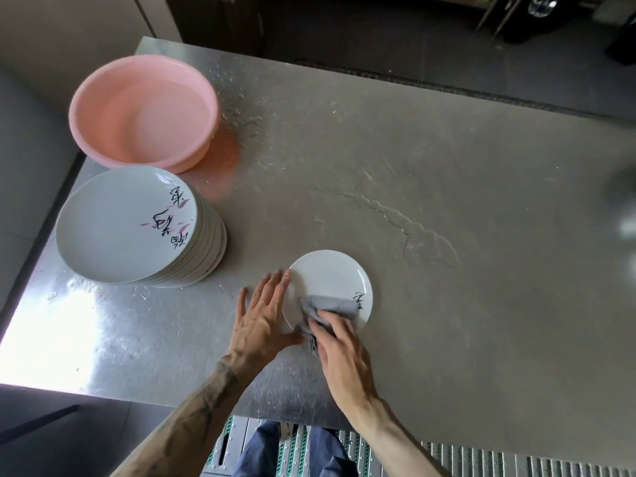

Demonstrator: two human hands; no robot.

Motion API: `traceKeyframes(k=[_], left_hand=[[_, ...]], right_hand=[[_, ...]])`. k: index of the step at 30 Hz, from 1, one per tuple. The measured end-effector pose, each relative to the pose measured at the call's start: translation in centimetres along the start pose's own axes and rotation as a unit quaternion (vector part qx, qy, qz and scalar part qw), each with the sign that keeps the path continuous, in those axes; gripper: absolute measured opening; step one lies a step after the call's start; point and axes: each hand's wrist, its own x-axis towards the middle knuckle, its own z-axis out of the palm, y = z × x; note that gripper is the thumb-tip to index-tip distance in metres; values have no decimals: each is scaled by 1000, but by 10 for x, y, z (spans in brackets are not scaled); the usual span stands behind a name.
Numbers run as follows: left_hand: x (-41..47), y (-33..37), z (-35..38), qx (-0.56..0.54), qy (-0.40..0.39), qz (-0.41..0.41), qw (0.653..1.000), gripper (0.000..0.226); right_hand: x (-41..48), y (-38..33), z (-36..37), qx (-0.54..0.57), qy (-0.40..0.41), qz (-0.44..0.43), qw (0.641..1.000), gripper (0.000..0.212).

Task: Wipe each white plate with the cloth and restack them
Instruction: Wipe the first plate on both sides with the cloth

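while hands [303,325] wipe, plate stack [137,228], perhaps-wet basin [144,111] sit apart.

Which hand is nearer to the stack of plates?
Left. The left hand lies flat on the table right of the stack of plates; the right hand is farther right, pressing the grey cloth onto the single plate.

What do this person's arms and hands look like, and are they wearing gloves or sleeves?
No gloves and no sleeves show: both forearms are bare up to the frame edge. The left hand has no ring or watch that I can see, and its forearm carries dark tattoo markings running from the wrist upward. The right hand and its forearm look unmarked. Below the table edge, blue trousers are visible.
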Motion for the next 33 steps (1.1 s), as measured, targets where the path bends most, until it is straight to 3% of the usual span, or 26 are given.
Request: traceKeyframes(k=[7, 13, 21, 26, 30, 33], left_hand=[[0, 0, 0, -7, 2, 5, 1000, 131], [-1, 4, -1, 12, -1, 1, 1000, 131], [-1, 5, -3, 29, -6, 14, 999, 132], [-4, 4, -4, 142, 42, 122, 981, 116], [-9, 4, 5, 175, 4, 197, 965, 102], [-9, 8, 10, 193, 67, 237, 950, 80]], right_hand=[[37, 61, -31, -79, 39, 38, 995, 54], [46, 56, -28, 17, 52, 112, 992, 48], [-26, 19, -14, 72, 79, 112, 988, 36], [-22, 25, -27, 144, 87, 107, 980, 24], [-20, 31, -33, 202, 140, 134, 960, 23], [-21, 30, -32, 212, 152, 153, 953, 23]])
